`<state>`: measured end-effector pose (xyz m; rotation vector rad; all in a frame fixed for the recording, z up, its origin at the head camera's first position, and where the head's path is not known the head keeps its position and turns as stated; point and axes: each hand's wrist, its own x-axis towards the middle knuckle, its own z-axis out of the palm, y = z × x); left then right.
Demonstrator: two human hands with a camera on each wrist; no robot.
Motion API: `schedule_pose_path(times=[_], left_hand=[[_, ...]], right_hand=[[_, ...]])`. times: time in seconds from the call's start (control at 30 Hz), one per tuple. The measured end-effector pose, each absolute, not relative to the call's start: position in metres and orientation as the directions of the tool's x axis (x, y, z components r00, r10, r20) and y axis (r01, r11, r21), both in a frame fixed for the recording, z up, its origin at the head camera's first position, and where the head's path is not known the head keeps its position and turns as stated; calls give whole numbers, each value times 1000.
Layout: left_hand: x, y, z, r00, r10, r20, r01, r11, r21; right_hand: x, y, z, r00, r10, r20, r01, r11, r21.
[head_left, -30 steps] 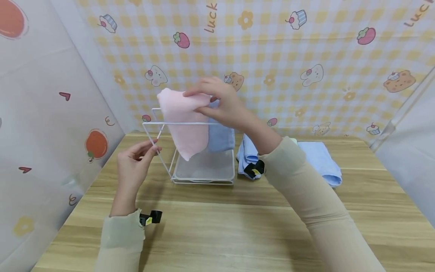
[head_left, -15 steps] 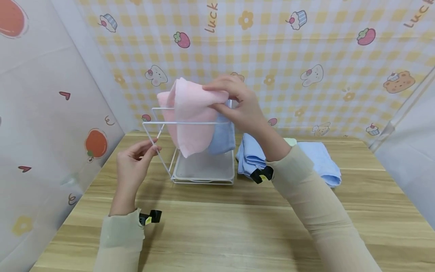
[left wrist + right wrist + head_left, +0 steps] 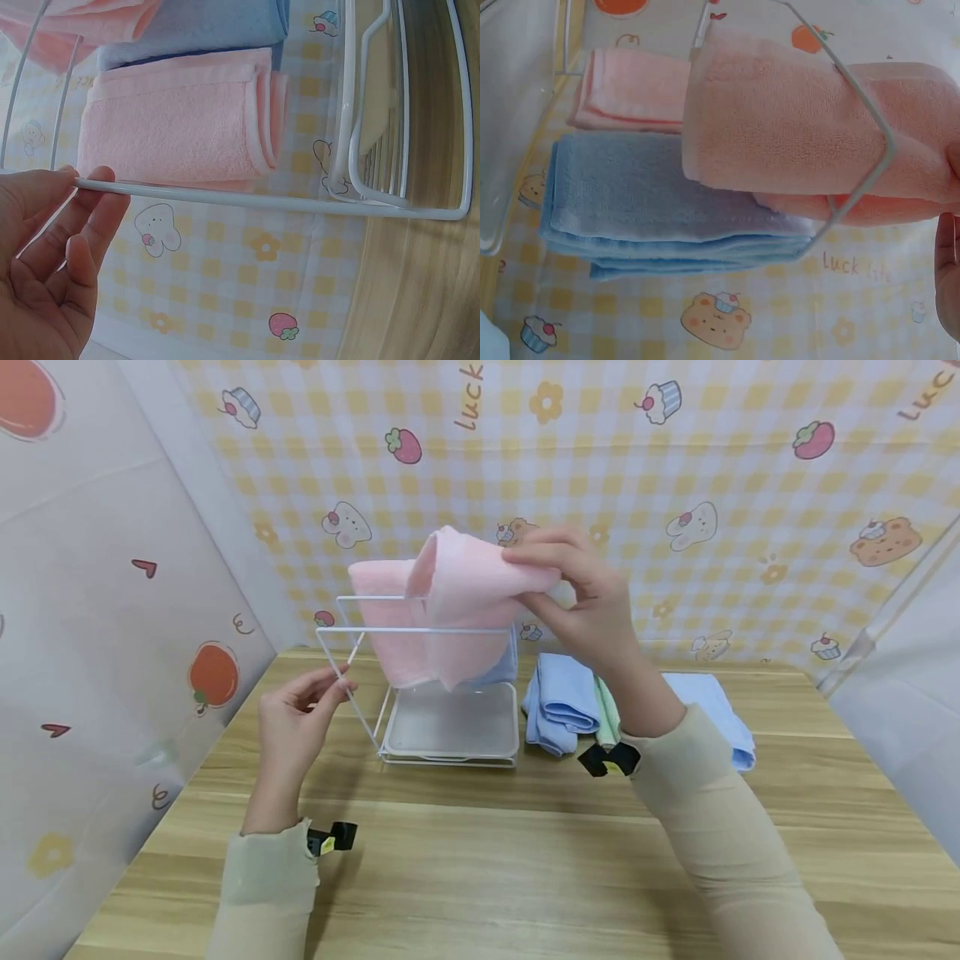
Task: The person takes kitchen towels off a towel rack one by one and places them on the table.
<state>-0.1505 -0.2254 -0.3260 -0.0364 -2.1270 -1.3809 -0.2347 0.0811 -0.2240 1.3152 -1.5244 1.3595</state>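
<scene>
My left hand (image 3: 296,718) pinches the slanted left side bar of a white wire rack (image 3: 420,631) between thumb and fingers. In my right hand (image 3: 585,597), the corner of a folded pink towel (image 3: 472,577) is pinched; this towel arches over the rack's top, in front of the towels there. A second pink towel (image 3: 169,131) hangs folded at the rack's left end, plain in the left wrist view. Beside it hangs a folded blue towel (image 3: 622,187), mostly hidden in the head view by the held towel.
A pale shallow tray (image 3: 453,737) sits in the rack's base. Right of the rack lie a folded blue towel (image 3: 566,697), a green towel (image 3: 607,714) and another blue towel (image 3: 708,714), partly behind the right arm. A patterned cloth wall (image 3: 450,485) stands close behind.
My right hand has moved right with the pink towel, uncovering the pink towel hanging at the left end. My left hand has stayed on the rack's side bar.
</scene>
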Motion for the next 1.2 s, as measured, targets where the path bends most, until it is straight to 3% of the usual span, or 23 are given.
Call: schedule_pose_path(times=[0.3,0.53,0.93,1.2], left_hand=[[-150,-225,-326,-830,-292,475,314,458,832],[-152,-225,-327,-832,-290,473,315,454,833],[-152,-227,-327,-833,-300,464,306,449,839],[-152,-227,-327,-830,-298,472,315,447,837]], right_hand=[[-228,99,-233,-217,-106,970,-964,-134,-230],[-216,111,-231,-289,77,954,-948,-164,-274],[-218,122,-228,-387,242,890,-909,-262,-324],[-220,131,-229,-417,338,844,-902,-273,-336]])
